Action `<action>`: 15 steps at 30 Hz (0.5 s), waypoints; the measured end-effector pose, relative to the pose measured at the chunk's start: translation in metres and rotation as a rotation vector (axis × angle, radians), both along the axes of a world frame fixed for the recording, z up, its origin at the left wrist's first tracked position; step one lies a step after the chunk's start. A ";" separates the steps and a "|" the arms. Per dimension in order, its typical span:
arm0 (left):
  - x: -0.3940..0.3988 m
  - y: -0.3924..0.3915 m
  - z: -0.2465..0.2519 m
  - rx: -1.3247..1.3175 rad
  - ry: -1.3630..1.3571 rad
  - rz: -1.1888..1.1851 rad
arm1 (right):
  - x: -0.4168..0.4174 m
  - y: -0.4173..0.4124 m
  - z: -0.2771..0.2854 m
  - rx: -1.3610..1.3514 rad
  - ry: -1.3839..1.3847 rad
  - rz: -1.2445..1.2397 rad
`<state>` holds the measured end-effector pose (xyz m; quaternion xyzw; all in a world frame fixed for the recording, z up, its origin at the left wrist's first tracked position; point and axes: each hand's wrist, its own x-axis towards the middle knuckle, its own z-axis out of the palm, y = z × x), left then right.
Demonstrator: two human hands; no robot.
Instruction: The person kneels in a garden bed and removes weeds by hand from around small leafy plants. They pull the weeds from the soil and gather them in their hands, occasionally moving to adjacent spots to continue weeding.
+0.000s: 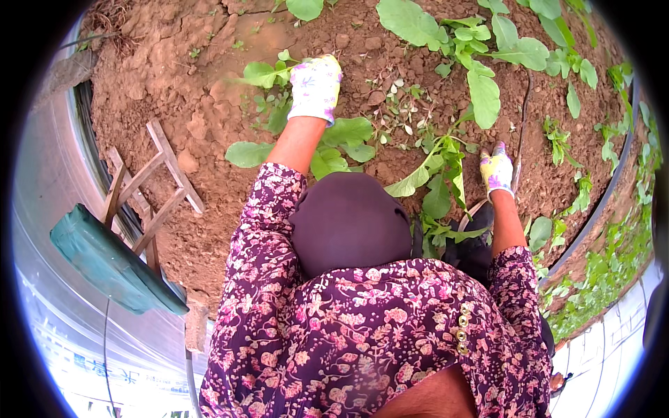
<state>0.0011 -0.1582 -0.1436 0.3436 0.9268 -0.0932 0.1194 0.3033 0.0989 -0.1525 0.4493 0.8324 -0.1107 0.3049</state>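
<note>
My left hand, in a floral-patterned glove, is lowered to the soil beside a broad-leaved green plant. Its fingers are curled under and out of sight, so what they hold is hidden. My right hand, in a matching glove, is low over the bare soil with two fingertips apart. A thin dark rod runs along its outer side; no grip on it shows. Left of that hand, a leafy plant leans over. Between the hands, small weeds lie scattered on the brown soil.
A wooden-legged folding stool with a green seat stands tilted at left, by plastic sheeting. My bent knee is between my arms. Larger leafy plants grow ahead. A dark hose curves along the right beside more greenery.
</note>
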 end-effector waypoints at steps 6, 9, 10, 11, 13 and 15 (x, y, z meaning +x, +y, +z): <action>0.001 0.002 0.014 0.166 -0.228 0.004 | -0.008 -0.002 0.009 -0.026 -0.028 -0.020; 0.008 0.021 0.018 0.435 -0.420 0.097 | -0.004 0.001 0.004 -0.019 -0.020 -0.034; 0.007 0.031 0.018 0.471 -0.620 0.236 | -0.003 0.001 0.004 -0.006 -0.004 -0.032; 0.006 0.044 0.017 0.270 -0.484 0.132 | -0.002 0.001 0.003 -0.002 -0.004 -0.026; 0.013 0.054 0.009 0.292 -0.370 0.092 | -0.006 -0.002 0.004 0.000 -0.006 -0.007; 0.017 0.063 0.002 0.243 -0.282 -0.003 | -0.007 -0.002 0.005 -0.007 -0.007 -0.001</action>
